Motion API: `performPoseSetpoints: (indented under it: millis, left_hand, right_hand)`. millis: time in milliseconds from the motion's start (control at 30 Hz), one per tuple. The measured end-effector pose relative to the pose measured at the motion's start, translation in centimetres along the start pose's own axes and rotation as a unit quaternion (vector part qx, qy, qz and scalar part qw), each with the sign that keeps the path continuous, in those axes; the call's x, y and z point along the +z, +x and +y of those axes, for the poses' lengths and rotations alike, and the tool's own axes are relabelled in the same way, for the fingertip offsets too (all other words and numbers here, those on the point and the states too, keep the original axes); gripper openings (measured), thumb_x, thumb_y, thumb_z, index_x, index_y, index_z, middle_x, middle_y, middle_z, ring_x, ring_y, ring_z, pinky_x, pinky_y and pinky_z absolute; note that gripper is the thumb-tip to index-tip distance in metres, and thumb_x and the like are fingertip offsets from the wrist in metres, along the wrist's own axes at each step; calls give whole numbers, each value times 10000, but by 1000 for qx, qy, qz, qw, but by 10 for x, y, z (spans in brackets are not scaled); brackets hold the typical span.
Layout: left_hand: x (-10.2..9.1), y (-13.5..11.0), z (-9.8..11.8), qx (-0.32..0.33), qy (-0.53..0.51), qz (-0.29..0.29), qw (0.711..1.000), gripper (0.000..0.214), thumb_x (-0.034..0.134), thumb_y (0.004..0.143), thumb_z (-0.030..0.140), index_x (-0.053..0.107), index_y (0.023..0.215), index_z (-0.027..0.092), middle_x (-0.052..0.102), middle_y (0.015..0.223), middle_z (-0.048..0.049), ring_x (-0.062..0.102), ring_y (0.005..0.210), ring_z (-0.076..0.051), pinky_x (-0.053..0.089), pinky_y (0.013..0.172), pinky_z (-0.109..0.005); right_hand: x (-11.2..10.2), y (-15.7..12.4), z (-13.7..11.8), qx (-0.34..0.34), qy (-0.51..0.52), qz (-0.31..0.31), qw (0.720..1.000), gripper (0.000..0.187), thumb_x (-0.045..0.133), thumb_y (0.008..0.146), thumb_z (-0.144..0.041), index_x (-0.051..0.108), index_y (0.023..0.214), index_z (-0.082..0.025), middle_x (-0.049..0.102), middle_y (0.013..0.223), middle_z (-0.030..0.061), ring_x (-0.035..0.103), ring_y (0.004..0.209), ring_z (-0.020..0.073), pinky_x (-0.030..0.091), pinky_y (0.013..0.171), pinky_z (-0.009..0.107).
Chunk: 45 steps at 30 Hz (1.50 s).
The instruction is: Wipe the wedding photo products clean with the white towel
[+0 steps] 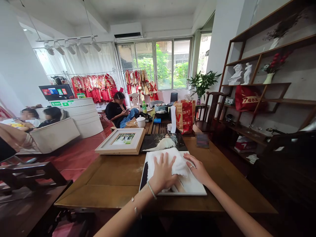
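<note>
Left hand laid flat on a white cloth, palm down, fingers spread apart, nothing clamped; cloth spread over the upper part of a white-edged photo panel; panel laid face up on the wooden table, near its front edge, in front of the wearer; panel's right side touched by the right hand, fingers extended and a little apart, not closed on anything; whether the cloth is also met by its fingertips cannot be told; a ring is worn on the right hand, bracelets on the left forearm; a dark photo panel is placed just behind the white-edged one, partly covered by the cloth; a framed picture is set to the left of the dark panel; behind it, a lidded white mug is seen; farther right, a red-and-tan paper bag is stood upright, a white paper strip hanging beside it; a phone is held by a person seated beyond the frame; red garments are hung along the back.
</note>
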State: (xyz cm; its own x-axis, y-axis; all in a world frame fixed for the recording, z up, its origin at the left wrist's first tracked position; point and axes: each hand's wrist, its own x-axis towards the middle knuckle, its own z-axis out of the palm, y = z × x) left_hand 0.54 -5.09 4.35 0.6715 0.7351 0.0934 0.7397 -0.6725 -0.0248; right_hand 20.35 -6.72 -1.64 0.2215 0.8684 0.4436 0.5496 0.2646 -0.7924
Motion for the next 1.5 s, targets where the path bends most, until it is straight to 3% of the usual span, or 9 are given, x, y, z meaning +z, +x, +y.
performPoseSetpoints:
  millis: [167,267,433,700,833,1067,1167,1300,1500]
  left_hand:
    - [-1,-59,20,90,-68,-45,993,907,535,743,570,31,1451,307,3,1515,-134,-20,1357,-385,40,1017,-650]
    - [-6,-75,21,129,-95,-52,986,893,530,750,562,20,1446,332,-12,1518,-106,-32,1361,-364,39,1027,-638]
    - [-10,-49,2,118,-85,-61,987,807,524,773,531,107,1441,354,92,1516,-90,65,1365,-347,92,1045,-596]
    - [8,3,4,-24,-19,17,999,790,524,780,535,169,1444,296,169,1497,-128,111,1350,-382,48,1029,-620]
    - [9,-5,18,-13,-28,7,1000,809,497,792,542,120,1454,269,120,1505,-144,53,1351,-402,22,1013,-651]
    - [-5,-61,50,68,-86,-35,993,972,573,738,509,-38,1450,255,-20,1507,-142,-59,1338,-426,-33,1001,-683]
    - [-5,-68,52,77,-90,-41,992,1001,601,718,496,-51,1446,277,-39,1507,-130,-57,1338,-425,-35,1004,-681]
    - [0,-53,37,85,-85,-39,992,914,569,735,523,32,1448,324,20,1515,-122,-17,1354,-391,10,1016,-660]
    - [0,-7,5,77,-35,-35,996,809,494,789,569,123,1451,287,128,1498,-163,88,1352,-388,91,1013,-639]
  right_hand:
    - [1,0,3,-7,3,-3,1000,325,487,769,-254,662,1032,-178,604,1228,120,500,1208,251,339,1051,461]
    - [2,0,4,-1,7,-7,1000,333,481,766,-241,661,1037,-176,597,1237,120,502,1206,247,335,1055,460]
    - [2,0,5,-4,12,-3,1000,311,494,774,-259,663,1028,-202,608,1228,101,502,1206,240,337,1055,458]
    - [3,1,6,-17,9,3,1000,334,496,756,-253,663,1041,-209,609,1229,96,508,1201,244,347,1044,453]
    - [2,0,9,-11,22,3,1000,342,518,730,-260,667,1036,-220,610,1229,89,525,1183,245,364,1033,441]
    - [-2,2,8,-21,38,-15,999,329,549,752,-322,665,1041,-218,611,1227,95,513,1196,254,362,1036,446]
    - [-2,2,6,-17,35,-13,999,321,526,778,-364,671,1024,-217,612,1226,95,522,1185,257,371,1029,451]
    - [-2,1,5,-17,42,-11,999,318,517,766,-344,675,1017,-229,614,1224,85,526,1180,252,374,1029,448]
    - [1,0,5,4,40,-1,999,373,499,744,-323,655,1067,-219,605,1236,91,515,1191,261,383,1018,444]
